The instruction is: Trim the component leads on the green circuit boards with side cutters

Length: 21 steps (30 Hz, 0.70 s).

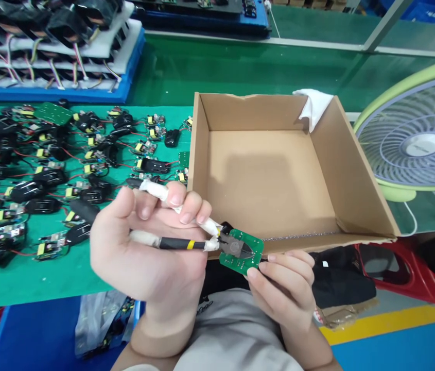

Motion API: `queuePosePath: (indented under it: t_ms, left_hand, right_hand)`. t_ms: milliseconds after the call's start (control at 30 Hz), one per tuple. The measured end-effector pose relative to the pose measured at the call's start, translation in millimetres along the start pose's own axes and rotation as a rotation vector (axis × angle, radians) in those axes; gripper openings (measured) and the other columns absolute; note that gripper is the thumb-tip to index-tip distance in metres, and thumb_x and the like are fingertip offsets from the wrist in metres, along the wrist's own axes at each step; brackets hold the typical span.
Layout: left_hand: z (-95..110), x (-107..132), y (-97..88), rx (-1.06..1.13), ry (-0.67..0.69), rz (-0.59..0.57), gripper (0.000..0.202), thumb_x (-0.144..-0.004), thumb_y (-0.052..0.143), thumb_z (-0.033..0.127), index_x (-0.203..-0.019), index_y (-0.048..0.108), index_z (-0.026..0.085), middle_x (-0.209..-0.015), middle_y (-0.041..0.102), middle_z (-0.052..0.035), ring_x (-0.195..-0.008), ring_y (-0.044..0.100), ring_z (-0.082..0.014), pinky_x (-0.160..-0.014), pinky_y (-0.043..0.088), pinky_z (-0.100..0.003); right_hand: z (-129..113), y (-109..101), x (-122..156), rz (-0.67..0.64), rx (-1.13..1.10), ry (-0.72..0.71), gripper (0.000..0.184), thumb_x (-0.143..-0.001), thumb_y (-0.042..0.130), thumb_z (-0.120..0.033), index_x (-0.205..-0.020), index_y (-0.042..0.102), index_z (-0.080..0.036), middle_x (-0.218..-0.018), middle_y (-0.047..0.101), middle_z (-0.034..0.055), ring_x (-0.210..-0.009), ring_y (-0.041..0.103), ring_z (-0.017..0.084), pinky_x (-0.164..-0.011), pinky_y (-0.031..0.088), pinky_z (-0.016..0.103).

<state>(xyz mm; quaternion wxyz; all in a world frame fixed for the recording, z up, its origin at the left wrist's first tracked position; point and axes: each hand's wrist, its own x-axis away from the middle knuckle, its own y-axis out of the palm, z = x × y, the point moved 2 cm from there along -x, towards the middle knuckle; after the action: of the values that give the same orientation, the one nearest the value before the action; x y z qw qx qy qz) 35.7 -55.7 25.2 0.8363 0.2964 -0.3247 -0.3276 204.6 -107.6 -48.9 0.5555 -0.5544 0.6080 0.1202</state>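
Observation:
My left hand (pixel 151 242), palm up, is wrapped round a pair of diagonal cutters (pixel 235 246) with black handles bound in white tape. The cutter jaws lie over the face of a small green circuit board (pixel 242 257); whether they grip a lead there, I cannot tell. My right hand (pixel 286 283) pinches the board at its lower right edge between thumb and fingers. A small black part shows behind the board's top edge. Both hands are just in front of the near wall of a cardboard box (pixel 271 180).
Several circuit boards with black casings and red wires (pixel 93 154) cover the green mat on the left. A blue tray (pixel 132 67) of wired parts stands behind them. A green fan (pixel 421 139) is at the right, and a white cloth (pixel 313 105) hangs over the box's far corner.

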Motion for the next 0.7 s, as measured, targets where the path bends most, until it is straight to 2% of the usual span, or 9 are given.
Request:
queuePosePath:
  t_ms: [133, 300, 467, 600, 700]
  left_hand:
    - [0.0, 0.7, -1.6, -0.01, -0.012, 0.008, 0.039, -0.086, 0.054, 0.032, -0.058, 0.03, 0.02, -0.062, 0.042, 0.0003, -0.047, 0.038, -0.0098, -0.045, 0.036, -0.024]
    - [-1.4, -0.8, -4.6, -0.046, 0.031, -0.017, 0.024, -0.084, 0.047, 0.034, -0.065, 0.043, 0.02, -0.067, 0.048, -0.0018, -0.052, 0.044, -0.0116, -0.047, 0.041, -0.025]
    - [-3.0, -1.1, -5.3, -0.053, -0.002, -0.045, 0.017, -0.083, 0.05, 0.034, -0.073, 0.048, 0.021, -0.074, 0.052, -0.0039, -0.058, 0.048, -0.0142, -0.05, 0.045, -0.027]
    - [-1.1, 0.1, -7.0, -0.041, -0.034, -0.065, 0.019, -0.08, 0.06, 0.036, -0.076, 0.05, 0.021, -0.078, 0.052, -0.0051, -0.063, 0.05, -0.0163, -0.054, 0.048, -0.03]
    - [0.8, 1.9, -7.8, -0.044, -0.06, -0.073, 0.021, -0.083, 0.06, 0.04, -0.083, 0.055, 0.02, -0.083, 0.052, -0.006, -0.067, 0.051, -0.0169, -0.057, 0.051, -0.031]
  right_hand:
    - [0.4, 1.2, -0.5, 0.008, 0.004, 0.008, 0.015, -0.094, 0.068, -0.008, -0.092, 0.073, -0.022, -0.092, 0.066, -0.0011, -0.088, 0.063, 0.014, -0.086, 0.053, 0.035]
    - [-0.8, 2.4, -0.1, 0.044, -0.011, -0.002, 0.013, -0.093, 0.069, -0.008, -0.092, 0.073, -0.021, -0.092, 0.067, -0.0009, -0.086, 0.064, 0.014, -0.082, 0.054, 0.034]
    - [-0.9, 1.1, 0.3, 0.023, -0.043, 0.012, 0.011, -0.092, 0.069, -0.007, -0.095, 0.072, -0.017, -0.094, 0.067, 0.0009, -0.088, 0.065, 0.015, -0.082, 0.053, 0.035]
    - [0.8, 0.4, 1.7, 0.019, -0.036, 0.003, 0.01, -0.093, 0.068, -0.007, -0.095, 0.071, -0.017, -0.094, 0.065, 0.0009, -0.089, 0.064, 0.015, -0.084, 0.052, 0.035]
    - [1.9, 1.2, 2.3, 0.005, -0.036, 0.003, 0.011, -0.094, 0.067, -0.007, -0.096, 0.07, -0.018, -0.095, 0.064, 0.0004, -0.09, 0.064, 0.014, -0.084, 0.052, 0.035]
